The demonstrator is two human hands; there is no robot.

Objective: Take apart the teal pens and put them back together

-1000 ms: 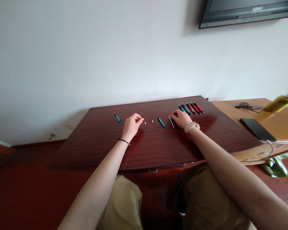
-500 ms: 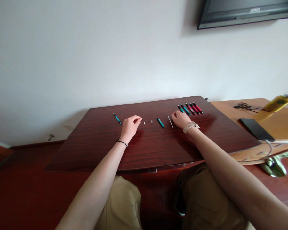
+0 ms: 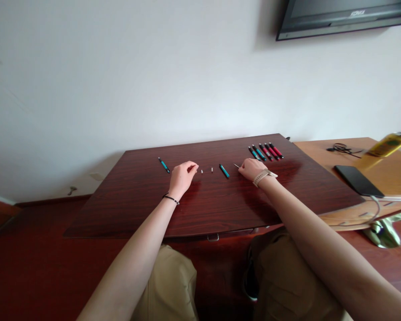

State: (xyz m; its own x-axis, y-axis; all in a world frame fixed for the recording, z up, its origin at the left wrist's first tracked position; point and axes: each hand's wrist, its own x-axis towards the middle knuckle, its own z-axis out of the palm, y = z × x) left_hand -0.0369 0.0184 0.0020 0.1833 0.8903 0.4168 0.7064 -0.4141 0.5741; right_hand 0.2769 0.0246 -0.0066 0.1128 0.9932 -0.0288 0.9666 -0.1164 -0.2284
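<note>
My right hand (image 3: 251, 169) is closed on a thin pen refill (image 3: 236, 165), whose tip sticks out to the left of the fingers; the rest is hidden by the hand. Left of it a teal pen barrel (image 3: 224, 171) lies on the table. Two small pale pen parts, one (image 3: 212, 170) nearer the barrel and another (image 3: 202, 171) nearer my left hand, rest between the hands. My left hand (image 3: 182, 175) is pinched, thumb against fingers; what it holds, if anything, is too small to make out. Beyond it, to the left, lies a teal and black pen piece (image 3: 164, 165).
Several teal and red pens (image 3: 266, 151) lie in a row at the back right of the dark wooden table (image 3: 137, 209). On the lighter side desk (image 3: 341, 156) are a phone (image 3: 358, 181), a black cable (image 3: 344, 148) and a yellow can (image 3: 387, 145). A television (image 3: 344, 20) hangs above.
My right hand has taken hold of the refill, which lay on the table beside it. The left hand keeps its pinch in nearly the same place.
</note>
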